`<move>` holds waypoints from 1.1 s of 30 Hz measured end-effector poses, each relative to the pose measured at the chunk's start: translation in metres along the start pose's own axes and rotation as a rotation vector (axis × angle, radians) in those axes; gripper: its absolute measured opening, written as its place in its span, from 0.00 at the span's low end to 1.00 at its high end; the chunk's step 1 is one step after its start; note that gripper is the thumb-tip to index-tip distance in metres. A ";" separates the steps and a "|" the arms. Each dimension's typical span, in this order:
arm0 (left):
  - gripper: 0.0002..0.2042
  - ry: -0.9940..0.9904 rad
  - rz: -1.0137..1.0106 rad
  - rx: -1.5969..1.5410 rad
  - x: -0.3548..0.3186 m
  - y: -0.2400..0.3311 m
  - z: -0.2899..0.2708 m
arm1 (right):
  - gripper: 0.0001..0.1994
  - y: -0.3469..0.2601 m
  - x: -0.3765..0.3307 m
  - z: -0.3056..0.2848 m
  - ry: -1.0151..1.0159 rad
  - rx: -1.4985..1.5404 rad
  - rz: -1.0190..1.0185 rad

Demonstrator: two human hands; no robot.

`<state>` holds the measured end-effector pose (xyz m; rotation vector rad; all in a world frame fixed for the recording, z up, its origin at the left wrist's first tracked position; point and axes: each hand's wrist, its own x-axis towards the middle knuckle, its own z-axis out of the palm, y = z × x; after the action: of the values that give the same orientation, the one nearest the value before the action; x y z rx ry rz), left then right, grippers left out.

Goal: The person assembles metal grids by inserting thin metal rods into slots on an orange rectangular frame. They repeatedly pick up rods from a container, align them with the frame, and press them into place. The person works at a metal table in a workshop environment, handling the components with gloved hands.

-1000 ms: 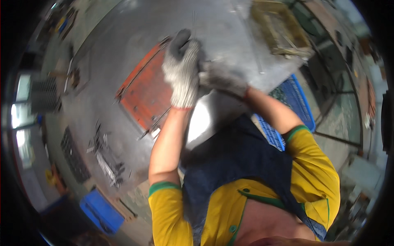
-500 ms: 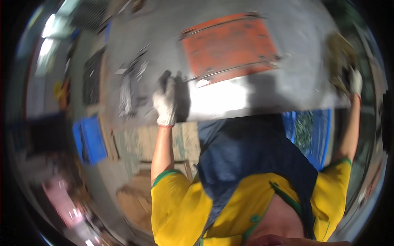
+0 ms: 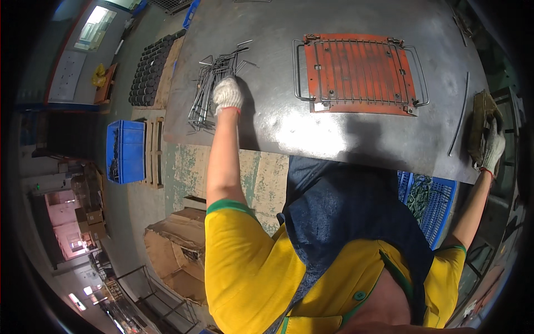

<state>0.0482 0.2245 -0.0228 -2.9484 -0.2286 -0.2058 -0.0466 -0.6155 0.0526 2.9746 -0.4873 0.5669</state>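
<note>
Head view looks straight down on a big grey metal worktop (image 3: 267, 119), with the person's two arms spread wide apart across it. Left hand (image 3: 228, 94), in a white knit glove, sits right on the near end of a heap of bent wire rods (image 3: 208, 83) at the left side of the worktop. The fingers curl down into the heap, so it looks like it's closing on a few rods, but honestly can't tell from this angle whether anything is really pinched or the hand is just resting on top. The rods mostly run lengthways away from the person, slightly fanned out, so their long axis more or less lines up with the left forearm.

Right hand (image 3: 492, 147), gloved too, is way over at the right edge, fingers wrapped around a brownish flat block-like thing (image 3: 479, 125) that stands on its edge there. That one reads as a proper grip. A single long thin rod (image 3: 459, 114) lies just left of it, also pointing away from the person.

Between the hands, well apart from both, sits an orange jig plate (image 3: 359, 75) with a wire grid rack (image 3: 361, 69) lying on it. So the rod heap is entirely the left hand's business; the right is nowhere near it.

Off the worktop: blue crate (image 3: 125, 150) on the floor at left.
</note>
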 end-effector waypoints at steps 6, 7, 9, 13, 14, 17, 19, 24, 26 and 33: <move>0.18 -0.241 -0.208 -0.296 0.023 0.020 -0.049 | 0.18 -0.074 -0.037 -0.028 0.024 0.792 0.247; 0.17 -0.285 -0.258 -0.491 0.025 0.014 -0.045 | 0.17 -0.083 -0.044 -0.033 -0.058 0.889 0.263; 0.14 -0.507 -0.435 -1.110 0.022 0.000 -0.039 | 0.15 -0.125 -0.056 -0.045 -0.149 0.863 0.259; 0.08 -0.726 -0.447 -2.029 0.005 0.014 -0.054 | 0.15 -0.209 -0.075 -0.062 -0.261 0.979 0.171; 0.09 -0.944 -0.346 -2.317 0.005 0.021 -0.058 | 0.15 -0.225 -0.080 -0.057 -0.257 1.047 0.146; 0.12 -0.941 -0.259 -2.507 -0.005 0.081 -0.074 | 0.16 -0.277 -0.095 -0.070 -0.441 1.165 0.044; 0.13 -0.792 -0.111 -2.253 -0.026 0.144 -0.118 | 0.23 -0.301 -0.107 -0.068 -0.655 1.351 0.047; 0.11 -1.094 0.091 -2.293 -0.059 0.264 -0.155 | 0.22 -0.340 -0.124 -0.076 -0.815 1.481 0.133; 0.12 -0.949 -0.069 -2.122 -0.069 0.301 -0.162 | 0.15 -0.327 -0.135 -0.041 0.091 1.015 -0.512; 0.07 -1.030 0.040 -1.829 -0.070 0.364 -0.162 | 0.17 -0.288 -0.118 -0.037 -0.217 0.799 -0.082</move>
<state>0.0193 -0.1690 0.0644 -4.1855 -0.0506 2.3415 -0.0709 -0.3034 0.0392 3.8207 -0.1606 0.5243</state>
